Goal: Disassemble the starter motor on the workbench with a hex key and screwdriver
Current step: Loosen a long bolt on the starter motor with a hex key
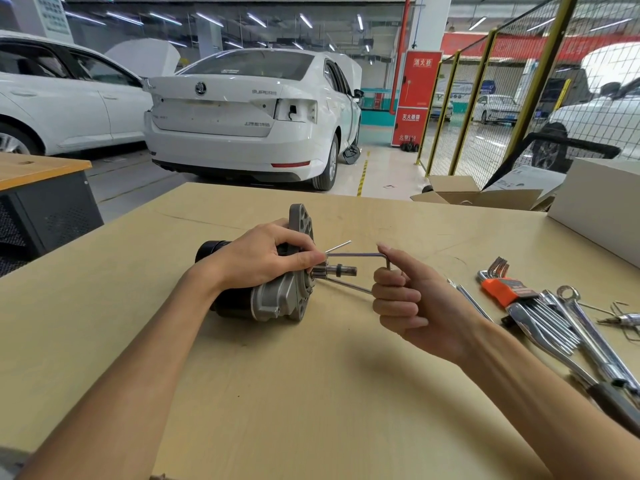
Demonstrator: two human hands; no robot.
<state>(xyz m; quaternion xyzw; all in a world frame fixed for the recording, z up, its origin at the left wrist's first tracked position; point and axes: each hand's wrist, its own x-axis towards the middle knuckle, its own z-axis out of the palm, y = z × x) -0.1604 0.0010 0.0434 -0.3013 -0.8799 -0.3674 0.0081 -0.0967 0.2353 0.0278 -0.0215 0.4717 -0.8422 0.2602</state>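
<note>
The starter motor lies on its side on the workbench, its black body to the left and its grey flange and shaft to the right. My left hand grips the motor from above, fingertips near the shaft. My right hand grips the short bent end of an L-shaped hex key. The key's long arm runs left to the motor's flange face. A second thin rod runs from below the shaft to my right fist. No screwdriver can be told apart among the tools.
A hex key set in an orange holder, a combination wrench and other chrome tools lie at the right. A white box and an open carton stand at the back right. White cars stand beyond the bench.
</note>
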